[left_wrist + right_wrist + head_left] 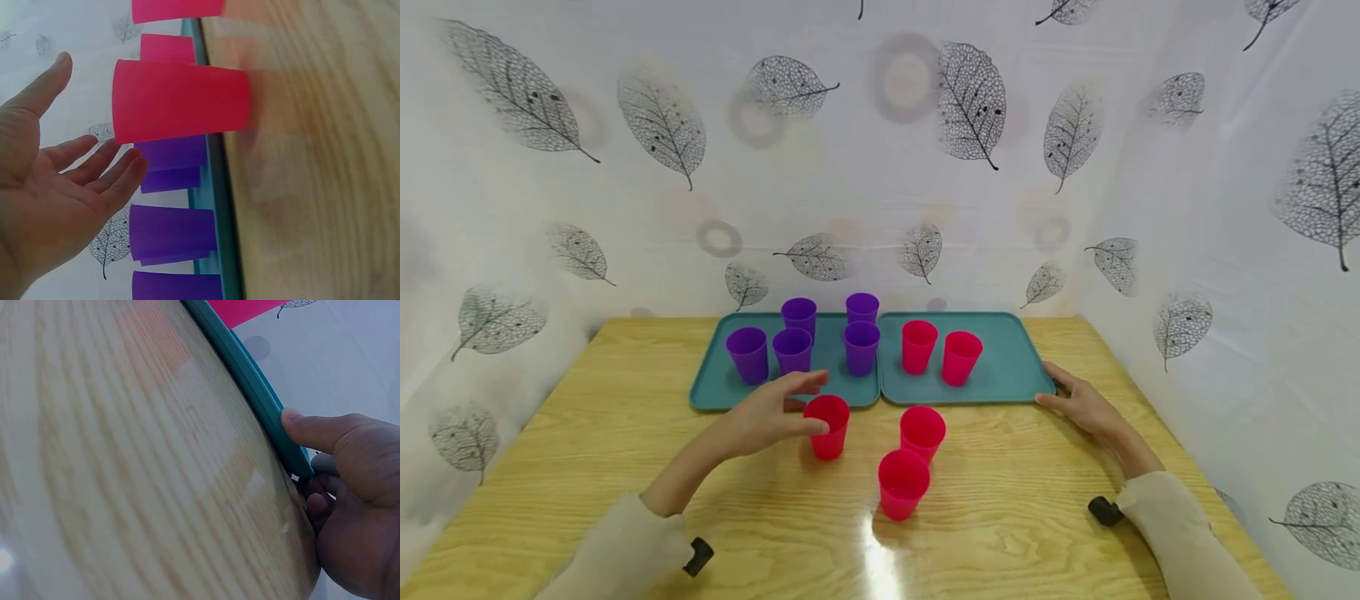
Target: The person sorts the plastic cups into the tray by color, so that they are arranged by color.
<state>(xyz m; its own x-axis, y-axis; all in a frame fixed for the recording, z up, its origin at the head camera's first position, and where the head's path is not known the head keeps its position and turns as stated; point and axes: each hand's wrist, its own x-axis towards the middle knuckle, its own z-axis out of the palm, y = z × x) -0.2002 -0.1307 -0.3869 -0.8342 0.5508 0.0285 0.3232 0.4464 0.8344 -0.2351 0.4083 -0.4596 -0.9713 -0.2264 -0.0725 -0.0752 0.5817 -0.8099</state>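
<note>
Red cup (903, 487), the nearest one: I see it upright on the wooden table (760, 533), about midway between the side edges. A second red cup (922, 429) stands just behind it, slightly towards the right edge; they overlap from my head view, so I can't tell whether they touch. A third red cup (831, 442) stands more towards the left edge, beside the left hand (763, 422). I see that hand holding nothing, thumb and fingers spread; whether a fingertip brushes the cup I can't tell. Across the table, the right hand (1086, 406) grips the near right corner of the right tray (1009, 362), thumb on its near rim, fingers curled. The left tray (709, 396) lies alongside, both by the table's far edge. Two more red cups (957, 362) stand upright near the right tray's left edge. Five purple cups (748, 357) stand in the left tray. Past the far edge I see a leaf-printed cloth (865, 183).
</note>
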